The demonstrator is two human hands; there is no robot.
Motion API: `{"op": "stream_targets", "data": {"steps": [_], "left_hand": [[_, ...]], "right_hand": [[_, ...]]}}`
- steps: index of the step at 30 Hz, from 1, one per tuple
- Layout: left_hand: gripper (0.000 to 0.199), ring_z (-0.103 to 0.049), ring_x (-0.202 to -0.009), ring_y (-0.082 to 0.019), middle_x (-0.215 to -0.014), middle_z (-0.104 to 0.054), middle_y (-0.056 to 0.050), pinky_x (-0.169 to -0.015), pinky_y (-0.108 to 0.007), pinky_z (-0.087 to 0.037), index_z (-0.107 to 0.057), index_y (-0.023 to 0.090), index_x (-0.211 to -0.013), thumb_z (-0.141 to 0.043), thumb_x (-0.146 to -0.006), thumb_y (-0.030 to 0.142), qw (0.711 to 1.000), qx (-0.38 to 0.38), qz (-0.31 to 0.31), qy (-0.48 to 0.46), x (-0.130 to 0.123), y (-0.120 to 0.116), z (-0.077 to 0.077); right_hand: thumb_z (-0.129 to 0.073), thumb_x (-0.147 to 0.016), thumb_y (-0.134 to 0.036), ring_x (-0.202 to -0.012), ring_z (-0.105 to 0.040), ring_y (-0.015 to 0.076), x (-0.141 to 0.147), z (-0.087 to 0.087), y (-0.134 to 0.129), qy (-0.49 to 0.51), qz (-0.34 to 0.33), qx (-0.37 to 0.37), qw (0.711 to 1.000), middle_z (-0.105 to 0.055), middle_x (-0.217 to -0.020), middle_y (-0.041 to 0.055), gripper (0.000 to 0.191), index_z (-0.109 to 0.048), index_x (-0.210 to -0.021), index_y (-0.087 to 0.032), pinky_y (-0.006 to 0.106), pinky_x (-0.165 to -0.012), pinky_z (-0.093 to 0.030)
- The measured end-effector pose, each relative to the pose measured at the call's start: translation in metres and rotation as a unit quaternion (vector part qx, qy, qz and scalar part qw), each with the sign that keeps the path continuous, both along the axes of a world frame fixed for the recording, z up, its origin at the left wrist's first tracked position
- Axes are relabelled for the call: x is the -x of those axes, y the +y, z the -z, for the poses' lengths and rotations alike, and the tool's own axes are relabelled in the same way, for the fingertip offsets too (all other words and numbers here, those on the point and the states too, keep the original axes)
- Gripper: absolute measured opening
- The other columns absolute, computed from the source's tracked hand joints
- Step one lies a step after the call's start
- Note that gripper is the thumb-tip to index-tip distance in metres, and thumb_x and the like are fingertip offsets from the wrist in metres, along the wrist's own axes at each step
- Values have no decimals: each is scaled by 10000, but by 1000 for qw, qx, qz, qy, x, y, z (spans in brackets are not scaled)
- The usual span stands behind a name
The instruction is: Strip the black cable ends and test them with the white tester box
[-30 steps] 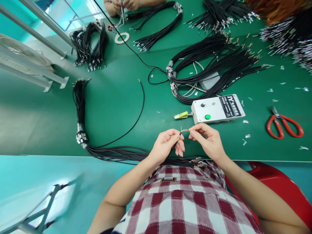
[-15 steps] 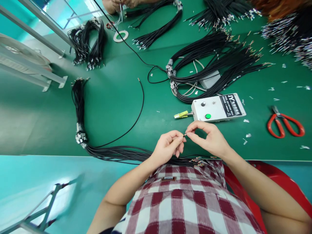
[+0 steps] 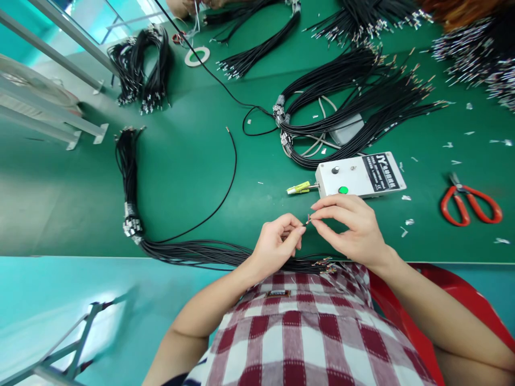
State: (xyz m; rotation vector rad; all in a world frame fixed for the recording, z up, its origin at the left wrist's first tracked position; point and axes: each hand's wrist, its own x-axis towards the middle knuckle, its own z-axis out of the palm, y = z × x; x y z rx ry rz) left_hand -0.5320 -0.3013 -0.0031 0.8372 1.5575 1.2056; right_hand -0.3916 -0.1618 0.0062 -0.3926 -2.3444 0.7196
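Between finger and thumb, my left hand (image 3: 278, 242) pinches a black cable close to its end. Thin coloured wires (image 3: 308, 219) stick out of that end, and the thumb and index finger of my right hand (image 3: 351, 228) are closed on them. The other fingers of my right hand are stretched out beside the white tester box (image 3: 346, 177), which has a green button and a yellow clip (image 3: 298, 188). A bundle of black cables (image 3: 201, 252) runs along the table edge beneath my left wrist, its stripped ends (image 3: 326, 265) against the checked apron.
Red-handled pliers (image 3: 469, 199) lie to the right among white scraps. Behind the box are tied black cable bundles (image 3: 338, 123). A coiled bundle (image 3: 142, 69) and a roll of tape (image 3: 197, 57) lie farther back, near another person's hands (image 3: 183, 7). Metal posts (image 3: 76, 45) stand at left.
My right hand has shifted slightly right, and its outer fingers have straightened. The thin wires at the cable end now show between my hands. My left hand has hardly moved.
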Motion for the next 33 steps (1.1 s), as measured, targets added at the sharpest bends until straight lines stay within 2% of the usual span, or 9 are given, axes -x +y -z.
{"op": "stream_targets", "data": {"steps": [5, 10, 15, 19, 21, 25, 28, 33], "left_hand": [[256, -541, -472, -78, -596, -594, 22, -463, -179, -457, -563, 167, -820, -627, -908, 400, 999, -3, -33, -12, 0, 1, 2], [216, -567, -508, -86, -617, -613, 17, -508, -195, -489, -568, 165, -818, -645, -898, 350, 997, -29, -63, 20, -1, 1, 1], [184, -577, -536, -88, -621, -620, 17, -550, -201, -496, -578, 167, -795, -644, -898, 304, 992, -61, -63, 85, -1, 0, 0], [177, -575, -535, -88, -622, -619, 18, -546, -201, -494, -580, 167, -798, -640, -903, 296, 992, -71, -53, 94, -3, 0, 2], [178, -578, -540, -89, -629, -620, 16, -540, -199, -493, -582, 166, -803, -638, -906, 300, 992, -74, -49, 94, -4, -1, 2], [181, -580, -539, -87, -633, -623, 17, -537, -196, -494, -585, 166, -811, -636, -914, 306, 991, -79, -55, 91, -5, -2, 2], [183, -583, -536, -85, -633, -627, 18, -537, -196, -502, -586, 165, -814, -643, -914, 307, 990, -83, -76, 81, -6, -3, 4], [180, -599, -548, -88, -644, -639, 15, -529, -196, -524, -597, 164, -825, -666, -900, 313, 986, -95, -121, 61, -10, -3, 8]], "right_hand": [[-631, -913, -176, -953, -691, 196, -2, 7, -2, 10, -5, 37, 999, -744, -1015, 45, 62, -660, -910, -231, 370, -890, -502], [-642, -911, -152, -954, -674, 194, -9, 12, -5, 27, -11, 60, 998, -721, -1014, 55, 80, -636, -944, -225, 364, -856, -518], [-589, -938, -133, -980, -652, 174, -12, 11, -9, 34, -7, 147, 989, -692, -1013, 52, 127, -655, -998, -222, 338, -891, -519], [-654, -904, -200, -872, -639, 152, -5, 8, -15, 12, 10, 227, 974, -686, -1004, 41, 183, -669, -1085, -219, 300, -798, -526], [-690, -873, -230, -803, -633, 142, 2, 7, -18, -2, 8, 276, 961, -696, -982, 34, 195, -680, -1067, -215, 286, -721, -516], [-685, -860, -244, -723, -616, 136, 14, 6, -24, 19, 14, 350, 936, -708, -848, 16, 46, -714, -869, -210, 277, -632, -468], [-716, -832, -275, -708, -614, 141, 17, 9, -26, 40, 25, 402, 914, -721, -795, 17, 69, -746, -811, -217, 277, -609, -449], [-798, -757, -338, -669, -635, 136, 20, 15, -33, 82, 48, 538, 838, -756, -818, 23, 127, -770, -815, -229, 278, -621, -508]]}}
